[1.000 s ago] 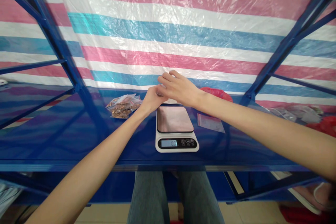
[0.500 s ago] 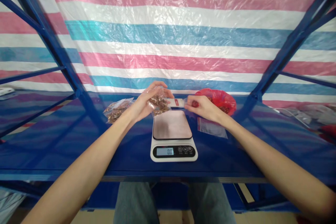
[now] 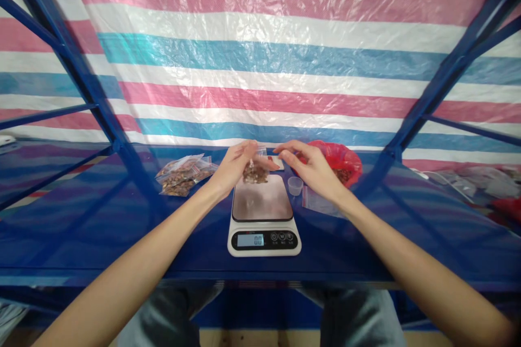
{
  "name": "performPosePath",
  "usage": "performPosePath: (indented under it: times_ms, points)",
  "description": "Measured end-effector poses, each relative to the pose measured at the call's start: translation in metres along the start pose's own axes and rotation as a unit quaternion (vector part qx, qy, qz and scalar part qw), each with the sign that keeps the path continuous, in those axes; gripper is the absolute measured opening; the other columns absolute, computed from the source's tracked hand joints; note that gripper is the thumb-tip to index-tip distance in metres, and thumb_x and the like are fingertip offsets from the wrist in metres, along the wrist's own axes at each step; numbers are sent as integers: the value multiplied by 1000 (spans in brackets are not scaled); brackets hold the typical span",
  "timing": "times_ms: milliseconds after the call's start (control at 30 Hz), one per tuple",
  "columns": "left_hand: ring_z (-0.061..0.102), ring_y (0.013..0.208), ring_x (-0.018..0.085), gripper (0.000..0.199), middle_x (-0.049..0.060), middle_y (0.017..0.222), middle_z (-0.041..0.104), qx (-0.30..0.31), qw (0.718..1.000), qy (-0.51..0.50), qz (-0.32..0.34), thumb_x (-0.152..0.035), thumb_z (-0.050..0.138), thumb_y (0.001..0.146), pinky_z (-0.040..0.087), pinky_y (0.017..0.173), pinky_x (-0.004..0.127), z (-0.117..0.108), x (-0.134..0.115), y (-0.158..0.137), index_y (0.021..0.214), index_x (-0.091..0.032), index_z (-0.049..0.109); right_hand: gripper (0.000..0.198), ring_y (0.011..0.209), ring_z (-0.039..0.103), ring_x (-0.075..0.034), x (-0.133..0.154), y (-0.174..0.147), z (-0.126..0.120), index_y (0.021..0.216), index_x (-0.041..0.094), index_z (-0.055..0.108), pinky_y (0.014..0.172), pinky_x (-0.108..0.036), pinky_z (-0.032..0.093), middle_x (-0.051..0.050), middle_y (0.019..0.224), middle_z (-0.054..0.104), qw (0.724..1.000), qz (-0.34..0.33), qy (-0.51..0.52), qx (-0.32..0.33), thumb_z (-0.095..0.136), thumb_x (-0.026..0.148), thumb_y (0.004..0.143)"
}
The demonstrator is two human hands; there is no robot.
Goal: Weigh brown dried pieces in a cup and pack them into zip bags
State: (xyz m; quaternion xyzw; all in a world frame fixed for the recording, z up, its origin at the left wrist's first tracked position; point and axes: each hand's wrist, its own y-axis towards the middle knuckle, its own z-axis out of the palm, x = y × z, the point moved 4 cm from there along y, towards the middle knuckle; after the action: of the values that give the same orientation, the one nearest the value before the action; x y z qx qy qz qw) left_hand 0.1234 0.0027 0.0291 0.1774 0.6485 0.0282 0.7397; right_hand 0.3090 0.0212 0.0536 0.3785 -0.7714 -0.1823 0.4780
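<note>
My left hand [image 3: 236, 167] grips a small clear zip bag [image 3: 256, 169] of brown dried pieces, held over the back of the kitchen scale [image 3: 262, 200]. The scale's display [image 3: 250, 240] reads 0.0. To the right of the bag is my right hand [image 3: 307, 165], its fingers apart and nothing in them. Just below that hand, a small clear plastic cup [image 3: 295, 186] stands beside the scale. Flat empty zip bags [image 3: 321, 203] lie partly under my right wrist.
Filled zip bags [image 3: 185, 176] are piled left of the scale. A red plastic bag [image 3: 345, 157] with brown pieces inside sits at the back right. Behind the scale lies a small white and red item [image 3: 277, 162], partly covered. Blue metal posts [image 3: 91, 87] frame the striped sheet [image 3: 260, 54].
My right hand has let go of the clear cup, which now stands by the scale. The zip bag in my left hand has moved slightly right. Another bag shows on the left pile.
</note>
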Motion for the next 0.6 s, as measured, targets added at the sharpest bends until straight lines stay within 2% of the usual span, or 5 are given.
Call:
performPosePath:
  times_ms: [133, 233, 333, 433, 600]
  points:
    - [67, 62, 17, 49, 2, 68, 71, -44, 997, 31, 62, -64, 77, 84, 51, 57, 26, 11, 2, -2, 76, -18, 62, 40, 64, 53, -16, 12, -3, 26, 70, 20, 65, 64, -31, 41, 0, 67, 62, 994, 37, 102, -28, 69, 51, 96]
    - [69, 65, 17, 42, 4, 78, 75, 0, 999, 7, 42, -53, 83, 81, 54, 61, 27, 16, 7, -2, 97, -16, 71, 38, 64, 51, -15, 2, -6, 24, 71, 20, 65, 63, -29, 41, 1, 68, 60, 974, 70, 193, -96, 74, 50, 93]
    - [74, 76, 20, 50, 8, 93, 79, 37, 999, -12, 10, -41, 91, 74, 59, 71, 31, 15, 10, -2, 113, -16, 71, 35, 65, 51, -14, -12, -10, 21, 75, 21, 67, 64, -28, 42, 1, 72, 61, 949, 107, 267, -130, 78, 50, 90]
    - [74, 82, 19, 39, 8, 96, 80, -8, 1000, -17, 15, -40, 89, 76, 59, 76, 30, 10, 11, -2, 103, -15, 73, 35, 67, 53, -15, -17, -11, 26, 80, 21, 69, 65, -28, 44, 0, 74, 63, 938, 136, 301, -106, 80, 54, 86]
    - [71, 70, 18, 34, 5, 83, 78, -72, 996, 27, 34, -51, 73, 90, 57, 65, 29, 0, 9, -2, 87, -17, 73, 35, 67, 52, -15, -12, -14, 29, 75, 21, 70, 66, -28, 44, 0, 71, 60, 946, 136, 274, -105, 81, 53, 85]
